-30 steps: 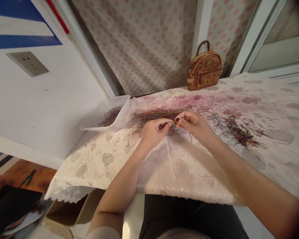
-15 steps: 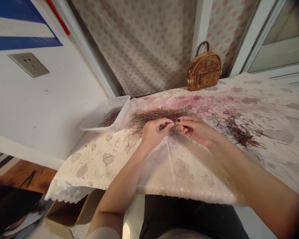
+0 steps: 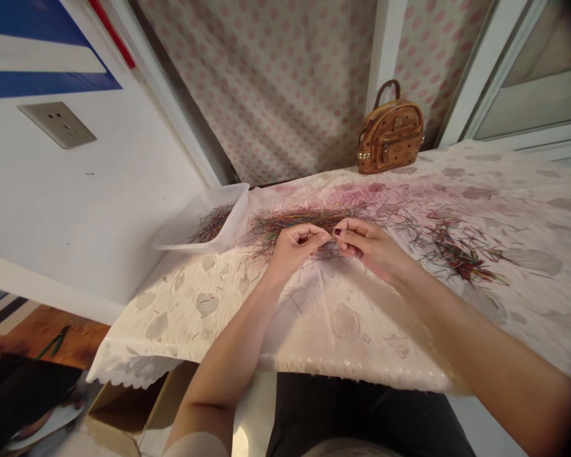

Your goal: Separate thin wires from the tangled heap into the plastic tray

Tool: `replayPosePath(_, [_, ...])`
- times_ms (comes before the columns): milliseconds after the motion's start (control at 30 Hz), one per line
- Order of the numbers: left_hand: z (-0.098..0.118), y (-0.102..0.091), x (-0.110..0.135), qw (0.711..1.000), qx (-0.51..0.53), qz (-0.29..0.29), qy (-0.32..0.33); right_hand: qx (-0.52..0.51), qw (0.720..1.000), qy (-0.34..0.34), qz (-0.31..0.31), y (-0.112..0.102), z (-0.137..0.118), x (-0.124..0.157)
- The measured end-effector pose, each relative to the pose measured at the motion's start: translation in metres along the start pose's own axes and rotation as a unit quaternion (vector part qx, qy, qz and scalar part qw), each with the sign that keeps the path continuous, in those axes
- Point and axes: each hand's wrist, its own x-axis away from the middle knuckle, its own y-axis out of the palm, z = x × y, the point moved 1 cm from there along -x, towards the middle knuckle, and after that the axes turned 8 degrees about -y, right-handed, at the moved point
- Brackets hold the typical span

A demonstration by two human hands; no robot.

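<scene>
My left hand (image 3: 297,249) and my right hand (image 3: 368,247) meet above the near edge of a loose heap of thin multicoloured wires (image 3: 299,219). The left fingers are curled closed over thin strands, which are hard to make out. My right thumb and forefinger pinch together beside the left fingertips, and anything between them is too fine to see. A second, smaller scatter of cut wires (image 3: 459,254) lies further right on the cream patterned tablecloth (image 3: 342,324).
A clear plastic tray (image 3: 202,225) holding wires stands left of the heap, against a white surface. A tan studded backpack (image 3: 390,136) sits at the far edge. A cardboard box (image 3: 124,406) is below the table, and green-handled pliers (image 3: 52,343) lie on wood at lower left.
My left hand has turned, with its fingers curled in further, and the dark strand seen earlier is now hidden. My right hand has closed in slightly toward the left fingertips.
</scene>
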Motion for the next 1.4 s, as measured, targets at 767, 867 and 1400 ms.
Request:
replayPosePath(767, [0.001,-0.002,-0.002,0.999,-0.008,0.04,-0.019,0.438,0.856,-0.274,-0.01,0.0,-0.005,0.006])
replayPosePath(867, [0.0,-0.003,-0.002,0.999,-0.046,0.023,0.006,0.403,0.889,-0.218,0.006,-0.001,-0.005,0.004])
replayPosePath(1400, [0.002,-0.005,-0.001,0.998,0.021,0.034,-0.057,0.399,0.878,-0.26,0.041,0.006,-0.002,0.008])
